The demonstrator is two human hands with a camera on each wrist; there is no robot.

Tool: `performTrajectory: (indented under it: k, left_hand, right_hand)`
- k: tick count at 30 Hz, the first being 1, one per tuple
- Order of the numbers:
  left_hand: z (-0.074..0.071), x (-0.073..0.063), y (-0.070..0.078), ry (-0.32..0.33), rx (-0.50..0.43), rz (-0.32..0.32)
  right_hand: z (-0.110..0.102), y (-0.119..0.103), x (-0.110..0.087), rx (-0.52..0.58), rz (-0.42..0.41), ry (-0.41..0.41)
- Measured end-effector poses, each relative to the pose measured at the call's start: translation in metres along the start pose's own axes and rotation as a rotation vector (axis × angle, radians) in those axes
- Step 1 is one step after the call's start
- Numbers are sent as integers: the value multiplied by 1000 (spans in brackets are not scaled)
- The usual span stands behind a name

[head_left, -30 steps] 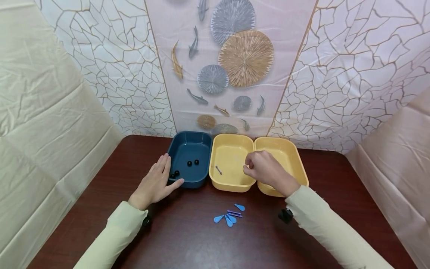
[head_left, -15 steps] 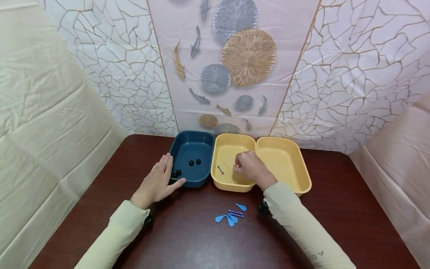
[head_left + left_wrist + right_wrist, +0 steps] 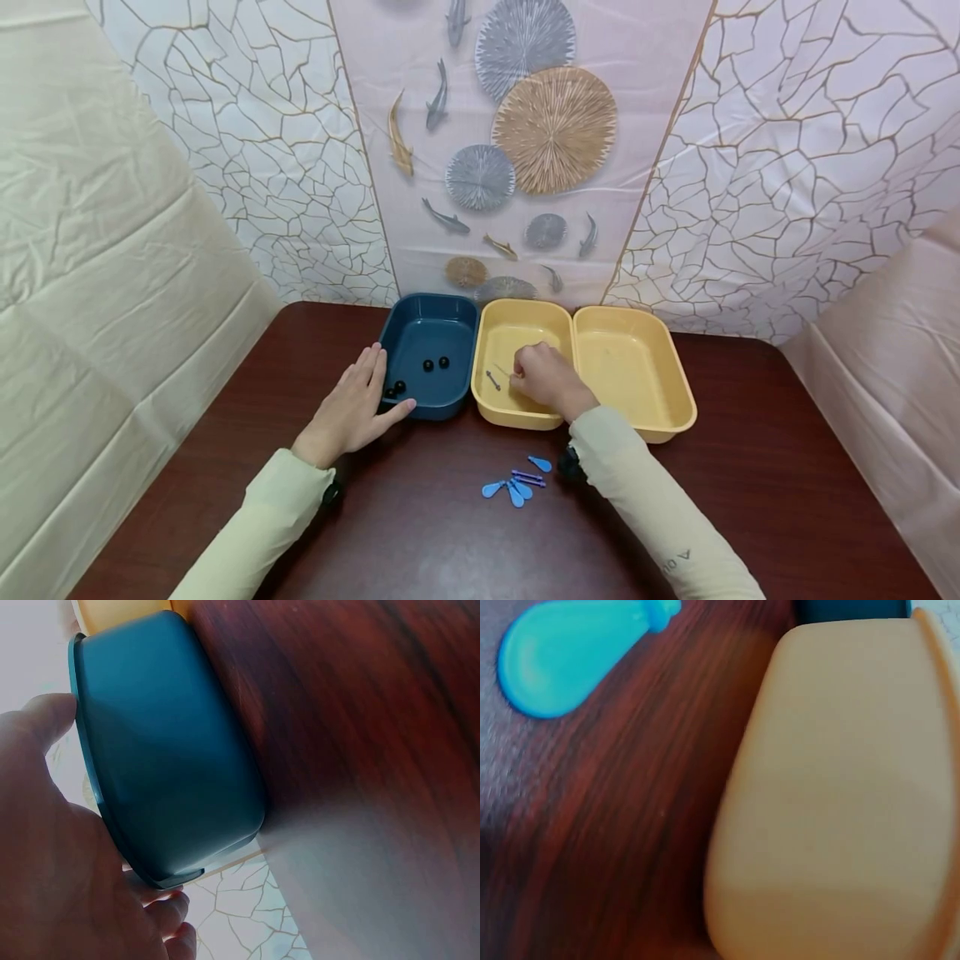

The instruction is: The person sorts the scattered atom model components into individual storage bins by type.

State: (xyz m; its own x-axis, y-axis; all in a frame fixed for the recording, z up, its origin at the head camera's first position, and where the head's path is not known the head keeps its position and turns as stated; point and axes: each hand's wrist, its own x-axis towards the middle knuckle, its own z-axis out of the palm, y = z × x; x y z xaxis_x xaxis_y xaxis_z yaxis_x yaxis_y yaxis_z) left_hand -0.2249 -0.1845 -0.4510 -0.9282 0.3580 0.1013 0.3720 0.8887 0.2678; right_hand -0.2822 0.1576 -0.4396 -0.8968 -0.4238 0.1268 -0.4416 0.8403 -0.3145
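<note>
The right hand has shifted left over the middle yellow tray, near the small purple stick inside, so work centres there; its fingers curl, but what they pinch cannot be told. The left hand rests spread on the blue tray's rim.

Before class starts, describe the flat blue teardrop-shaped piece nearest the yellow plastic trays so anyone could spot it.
On the dark brown table, find the middle yellow rectangular tray. Between it and two slim purple rods lies the blue teardrop, away from its three clustered lookalikes.
</note>
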Motion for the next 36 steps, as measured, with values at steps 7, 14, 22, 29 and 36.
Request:
performTrajectory:
  k: [7, 14, 22, 29, 36]
  left_hand:
    - [-1, 1, 0, 1, 4, 2]
    - [-2, 0, -1, -1, 6, -6]
    - [-2, 0, 0, -5, 8, -2]
    - [-1, 0, 1, -7, 8, 0]
    - [-1, 0, 1, -5, 3, 0]
  right_hand:
    - [-33, -9, -21, 10, -75, -28]
    - [-67, -23, -52, 39, -142, -79]
    - [-67, -25, -96, 61, -253, -68]
    - [-49, -21, -126, 97, -263, -123]
    - [-23, -21, -146, 133, -292, -121]
